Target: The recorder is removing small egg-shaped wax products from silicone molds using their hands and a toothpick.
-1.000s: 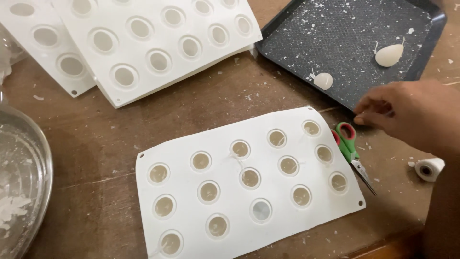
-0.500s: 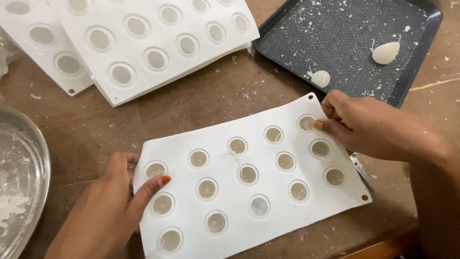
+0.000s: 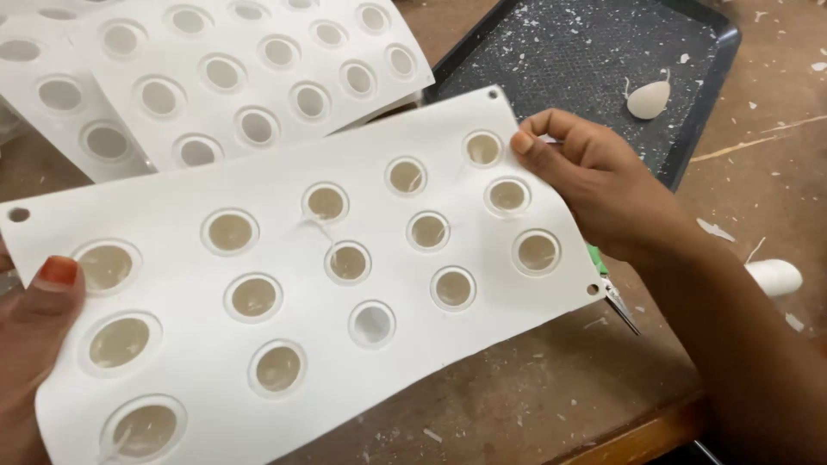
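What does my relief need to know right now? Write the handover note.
Left hand: grips the mould at its near-left edge, thumb on top.
Right hand: pinches the mould's far-right edge.
Mould: lifted off the table, tilted; most cavities filled, one looks empty.
Tray: one cast piece showing.
Scissors: under the mould's right corner.
Left: filled cavities not yet emptied.

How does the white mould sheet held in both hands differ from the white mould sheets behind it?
The held mould sheet is lifted and tilted off the table, gripped by the left hand and right hand; the stacked mould sheets lie overlapping on the table, untouched. One cavity of the held sheet looks paler than its others. All are white, with rows of round cavities.
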